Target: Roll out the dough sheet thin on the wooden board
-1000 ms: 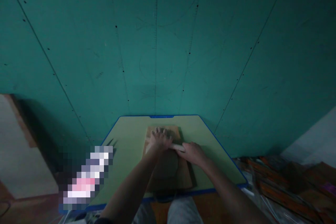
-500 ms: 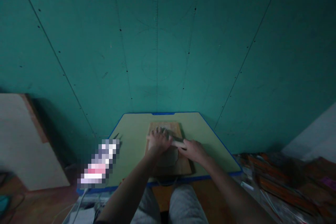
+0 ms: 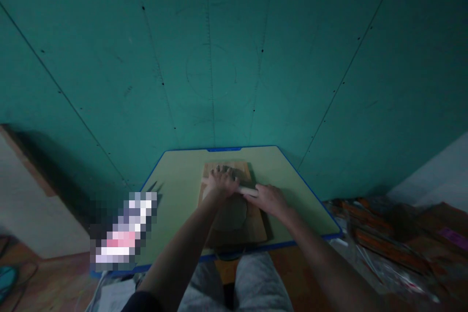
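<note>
A pale rolling pin [image 3: 247, 190] lies across a wooden board [image 3: 261, 229]. My left hand [image 3: 222, 183] is bent over the pin's left part, fingers a little apart and curling over its far side. My right hand [image 3: 269, 200] is closed round the right end. Under the pin and my left hand is a thin, flat sheet of dough [image 3: 230, 217], spreading toward me. My left forearm and hand hide part of the sheet.
The board rests on a pale table [image 3: 175, 180] with a blue rim, against a green wall [image 3: 234, 83]. A blurred-out object [image 3: 126, 231] stands at the table's left edge, a dark pointed thing [image 3: 151, 186] beyond it. Clutter [image 3: 387, 248] lies on the right.
My view has shifted a little, so the table sits slightly higher and more to the left. Both hands stay on the rolling pin, which now lies farther up the board, baring more dough.
</note>
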`<move>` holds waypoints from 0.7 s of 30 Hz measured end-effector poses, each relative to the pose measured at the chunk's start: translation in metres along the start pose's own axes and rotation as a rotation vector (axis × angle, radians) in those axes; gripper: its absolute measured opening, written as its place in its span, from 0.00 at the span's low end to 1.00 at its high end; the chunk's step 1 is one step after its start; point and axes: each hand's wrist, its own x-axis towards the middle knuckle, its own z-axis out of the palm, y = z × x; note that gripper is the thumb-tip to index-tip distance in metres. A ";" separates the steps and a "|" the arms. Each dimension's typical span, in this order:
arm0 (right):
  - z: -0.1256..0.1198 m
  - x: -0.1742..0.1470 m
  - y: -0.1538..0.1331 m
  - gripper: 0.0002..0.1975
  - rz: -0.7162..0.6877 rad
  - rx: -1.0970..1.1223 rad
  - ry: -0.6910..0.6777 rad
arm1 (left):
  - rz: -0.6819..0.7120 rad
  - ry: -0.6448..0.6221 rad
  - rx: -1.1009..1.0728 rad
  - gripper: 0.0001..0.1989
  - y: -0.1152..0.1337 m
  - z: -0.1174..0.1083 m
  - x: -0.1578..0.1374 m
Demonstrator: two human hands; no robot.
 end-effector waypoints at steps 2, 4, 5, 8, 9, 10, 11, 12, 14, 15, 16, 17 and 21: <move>0.001 0.005 0.003 0.28 -0.004 -0.011 -0.002 | 0.000 -0.001 -0.007 0.19 0.000 0.001 0.007; 0.001 0.009 0.005 0.29 0.004 -0.008 -0.018 | -0.026 0.002 -0.017 0.20 0.001 0.002 0.015; 0.001 0.011 0.006 0.30 0.009 -0.004 -0.022 | -0.054 -0.001 -0.024 0.21 0.002 0.002 0.019; -0.001 0.016 0.008 0.31 0.015 0.002 -0.030 | -0.147 -0.026 -0.043 0.22 0.004 0.002 0.030; -0.002 0.016 0.008 0.30 0.015 0.004 -0.035 | -0.165 -0.034 -0.046 0.22 0.004 0.001 0.033; -0.003 0.016 0.008 0.30 0.016 0.005 -0.040 | -0.171 -0.041 -0.047 0.22 0.005 0.001 0.035; -0.003 0.016 0.007 0.30 0.018 0.004 -0.042 | -0.170 -0.046 -0.048 0.22 0.005 0.000 0.037; -0.004 0.016 0.007 0.30 0.019 0.001 -0.041 | -0.169 -0.051 -0.049 0.22 0.005 0.000 0.039; -0.004 0.014 0.006 0.30 0.016 -0.008 -0.035 | -0.170 -0.058 -0.051 0.22 0.004 -0.001 0.040; -0.003 0.014 0.006 0.30 0.013 -0.013 -0.034 | -0.169 -0.059 -0.051 0.22 0.004 -0.001 0.040; -0.003 0.013 0.006 0.30 0.013 -0.015 -0.040 | -0.165 -0.057 -0.051 0.22 0.004 -0.001 0.039; -0.002 0.013 0.005 0.30 0.012 -0.011 -0.051 | -0.159 -0.053 -0.051 0.22 0.004 -0.001 0.037; 0.000 0.010 0.004 0.27 0.004 0.032 -0.040 | -0.086 -0.018 -0.056 0.19 0.003 0.000 0.025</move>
